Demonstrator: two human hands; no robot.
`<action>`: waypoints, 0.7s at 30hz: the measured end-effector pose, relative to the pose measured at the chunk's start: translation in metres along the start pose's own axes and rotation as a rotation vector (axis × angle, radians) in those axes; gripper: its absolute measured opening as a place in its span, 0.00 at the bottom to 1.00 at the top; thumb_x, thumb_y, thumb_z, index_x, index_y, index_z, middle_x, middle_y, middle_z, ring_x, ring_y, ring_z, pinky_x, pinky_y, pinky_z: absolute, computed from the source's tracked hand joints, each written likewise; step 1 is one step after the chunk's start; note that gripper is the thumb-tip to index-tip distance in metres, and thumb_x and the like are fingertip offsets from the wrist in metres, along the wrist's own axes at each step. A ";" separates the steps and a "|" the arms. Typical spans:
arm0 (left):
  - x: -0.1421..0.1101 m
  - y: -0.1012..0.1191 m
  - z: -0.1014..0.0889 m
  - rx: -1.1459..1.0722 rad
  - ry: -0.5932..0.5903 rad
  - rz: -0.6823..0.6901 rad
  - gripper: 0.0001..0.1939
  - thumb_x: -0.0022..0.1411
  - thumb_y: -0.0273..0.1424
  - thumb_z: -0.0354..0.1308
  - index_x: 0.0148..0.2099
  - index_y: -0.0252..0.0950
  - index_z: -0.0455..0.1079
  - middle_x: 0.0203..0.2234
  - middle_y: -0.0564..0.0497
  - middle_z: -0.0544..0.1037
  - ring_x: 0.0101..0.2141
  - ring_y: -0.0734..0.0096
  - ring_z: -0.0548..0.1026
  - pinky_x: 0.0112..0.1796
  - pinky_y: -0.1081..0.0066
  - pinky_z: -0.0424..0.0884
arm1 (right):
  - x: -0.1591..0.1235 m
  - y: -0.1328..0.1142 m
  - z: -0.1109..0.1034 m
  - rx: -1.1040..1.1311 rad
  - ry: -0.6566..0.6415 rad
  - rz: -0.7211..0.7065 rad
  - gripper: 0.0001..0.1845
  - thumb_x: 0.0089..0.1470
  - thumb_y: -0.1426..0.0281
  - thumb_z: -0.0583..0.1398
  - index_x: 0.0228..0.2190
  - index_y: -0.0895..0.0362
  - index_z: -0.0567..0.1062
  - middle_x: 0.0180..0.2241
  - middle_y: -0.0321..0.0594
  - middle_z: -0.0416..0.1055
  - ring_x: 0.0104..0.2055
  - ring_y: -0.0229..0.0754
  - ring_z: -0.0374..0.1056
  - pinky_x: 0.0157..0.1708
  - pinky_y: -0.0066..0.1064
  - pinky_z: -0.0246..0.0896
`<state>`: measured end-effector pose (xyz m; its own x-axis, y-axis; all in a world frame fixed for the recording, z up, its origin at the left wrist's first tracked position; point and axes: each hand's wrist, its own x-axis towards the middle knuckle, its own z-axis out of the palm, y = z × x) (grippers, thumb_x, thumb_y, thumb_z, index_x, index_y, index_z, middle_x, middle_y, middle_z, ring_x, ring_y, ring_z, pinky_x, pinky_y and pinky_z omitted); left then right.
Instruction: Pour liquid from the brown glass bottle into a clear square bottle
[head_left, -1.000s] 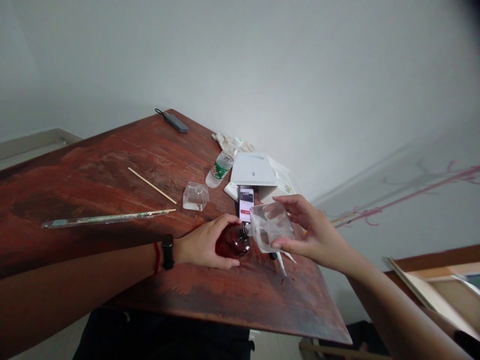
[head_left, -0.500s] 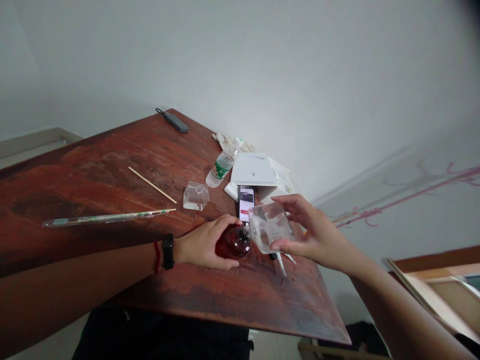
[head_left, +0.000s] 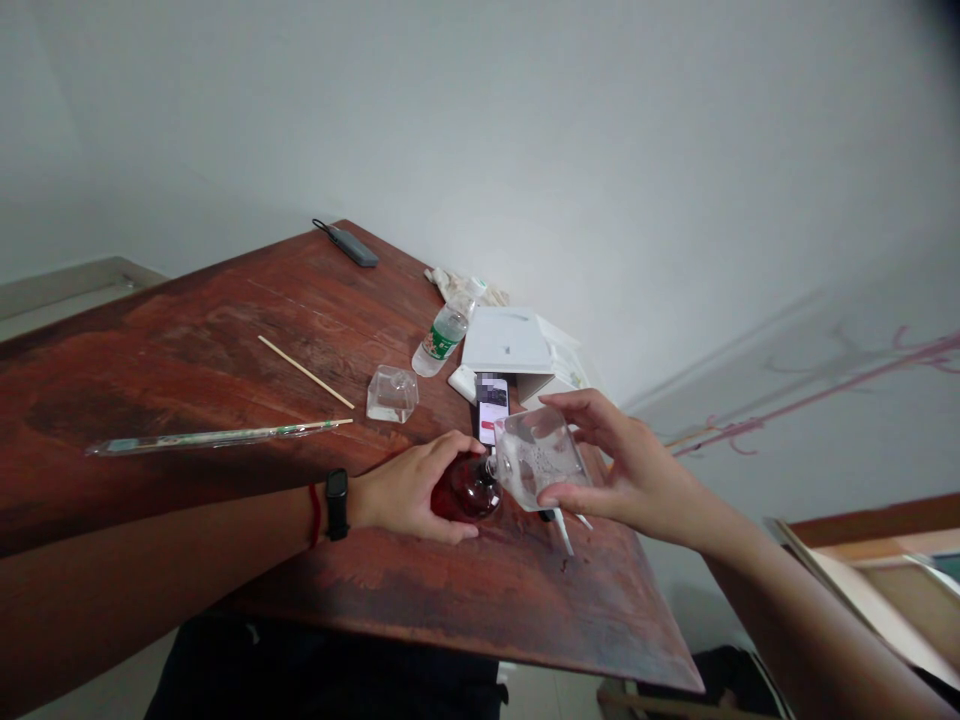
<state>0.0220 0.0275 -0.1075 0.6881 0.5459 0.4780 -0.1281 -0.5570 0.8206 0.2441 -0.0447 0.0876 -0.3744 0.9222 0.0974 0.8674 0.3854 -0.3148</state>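
My left hand (head_left: 405, 490) is wrapped round a small round bottle of dark red liquid (head_left: 469, 490) that stands on the wooden table (head_left: 225, 350). My right hand (head_left: 622, 465) grips a clear glass bottle (head_left: 536, 457), tipped on its side with its neck touching the mouth of the red bottle. A black band and a red string sit on my left wrist.
A second clear glass bottle (head_left: 391, 394) stands behind my left hand. A lit phone (head_left: 492, 408), a white box (head_left: 508, 341) and a lying plastic water bottle (head_left: 441, 338) are further back. A wooden stick (head_left: 305, 371), a long wrapped rod (head_left: 210, 437) and a grey case (head_left: 352, 245) lie on the table.
The clear bottle in my right hand has tipped slightly further and dropped a little toward the red bottle. My left hand has stayed put.
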 end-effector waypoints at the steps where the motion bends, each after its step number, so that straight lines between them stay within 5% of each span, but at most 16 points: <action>1: 0.000 0.000 0.000 0.005 -0.001 0.000 0.41 0.52 0.40 0.77 0.62 0.39 0.62 0.55 0.43 0.77 0.56 0.47 0.78 0.61 0.53 0.72 | 0.000 0.000 0.000 0.000 0.002 -0.001 0.38 0.52 0.48 0.74 0.57 0.48 0.71 0.54 0.47 0.78 0.51 0.56 0.77 0.45 0.45 0.75; 21: 0.001 0.003 -0.002 0.027 -0.018 -0.003 0.40 0.52 0.39 0.77 0.61 0.39 0.61 0.54 0.43 0.77 0.56 0.46 0.78 0.62 0.52 0.71 | 0.000 -0.002 0.000 0.028 -0.018 0.022 0.38 0.52 0.48 0.74 0.58 0.48 0.70 0.54 0.47 0.78 0.52 0.57 0.76 0.51 0.49 0.74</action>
<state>0.0208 0.0276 -0.1041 0.7011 0.5368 0.4694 -0.1066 -0.5720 0.8133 0.2427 -0.0458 0.0879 -0.3614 0.9295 0.0735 0.8660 0.3638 -0.3430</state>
